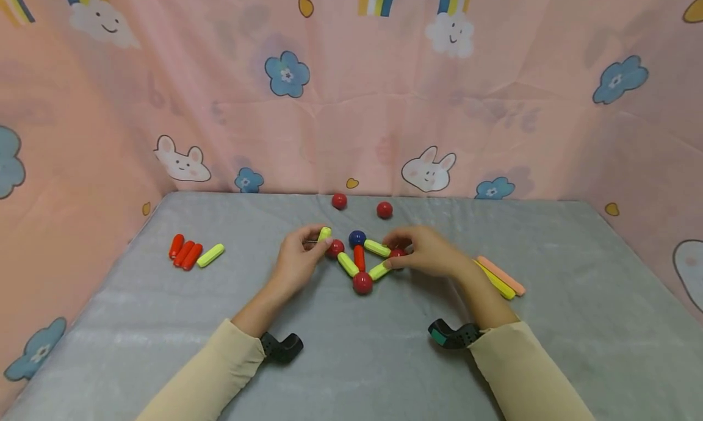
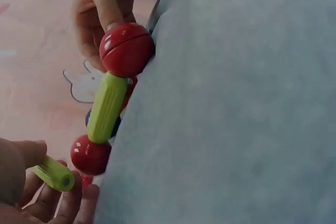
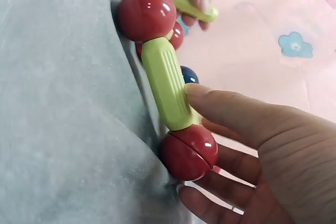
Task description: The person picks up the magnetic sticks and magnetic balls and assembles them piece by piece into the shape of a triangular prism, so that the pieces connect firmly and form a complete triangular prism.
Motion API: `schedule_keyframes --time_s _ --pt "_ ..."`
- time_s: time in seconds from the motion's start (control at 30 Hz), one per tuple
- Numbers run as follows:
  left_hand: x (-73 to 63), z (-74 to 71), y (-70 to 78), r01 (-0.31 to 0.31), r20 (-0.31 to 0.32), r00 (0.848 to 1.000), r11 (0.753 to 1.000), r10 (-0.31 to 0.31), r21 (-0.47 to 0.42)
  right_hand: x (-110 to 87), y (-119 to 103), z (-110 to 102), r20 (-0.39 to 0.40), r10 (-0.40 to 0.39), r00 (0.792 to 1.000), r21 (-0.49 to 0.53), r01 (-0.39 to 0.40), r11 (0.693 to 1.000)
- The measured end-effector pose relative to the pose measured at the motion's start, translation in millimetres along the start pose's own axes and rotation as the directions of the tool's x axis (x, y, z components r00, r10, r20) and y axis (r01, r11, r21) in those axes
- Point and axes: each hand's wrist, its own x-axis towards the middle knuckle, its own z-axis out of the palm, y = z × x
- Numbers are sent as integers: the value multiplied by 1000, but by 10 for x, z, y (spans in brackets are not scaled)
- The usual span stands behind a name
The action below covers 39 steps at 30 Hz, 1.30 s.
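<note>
My left hand (image 1: 293,259) pinches a yellow-green magnetic rod (image 2: 56,176) between thumb and fingers, just beside the left red ball (image 1: 334,248). On the table, a joined frame of balls and rods lies between the hands. Its front red ball (image 1: 362,284) meets a red rod (image 1: 359,258) running to a blue ball (image 1: 357,238). From that front ball, yellow-green rods extend to the left ball and to the right red ball (image 3: 190,153); another yellow-green rod (image 1: 377,248) links blue and right balls. The right hand (image 1: 431,250) holds that right ball, thumb against the adjoining rod (image 3: 167,85).
Two loose red balls (image 1: 339,201) lie near the table's back edge. At left are several red rods (image 1: 183,254) and a yellow-green rod (image 1: 211,255). Longer yellow (image 1: 501,285) and orange (image 1: 505,276) rods lie beyond the right forearm. A pink patterned curtain (image 1: 340,122) stands behind the grey tablecloth.
</note>
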Motion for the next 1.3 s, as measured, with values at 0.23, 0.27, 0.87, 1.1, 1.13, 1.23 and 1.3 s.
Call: schedule_keyframes --time_s 0.23,0.27,0.87,1.1,1.13,1.23,1.3 --pt "59 -14 -92 83 -28 996 987 -88 -135 0 -9 2 71 -16 997 51 12 999" --pt "62 -19 -91 84 -24 996 988 -88 -130 3 -13 6 82 -8 997 61 3 998" --pt "-98 43 167 -68 87 994 996 72 -56 -15 -262 36 -24 -32 999 78 34 996" --pt "-237 152 283 -207 101 972 976 213 -69 2 -367 116 -124 -170 978 275 198 941" --pt "-244 162 283 -225 99 968 973 230 -57 9 -376 140 -141 -183 973 285 217 934" --pt "-270 186 297 -278 88 957 960 277 5 29 -404 200 -170 -210 963 315 255 914" --pt "-286 196 306 -315 82 947 948 310 49 32 -414 218 -166 -223 961 318 266 910"
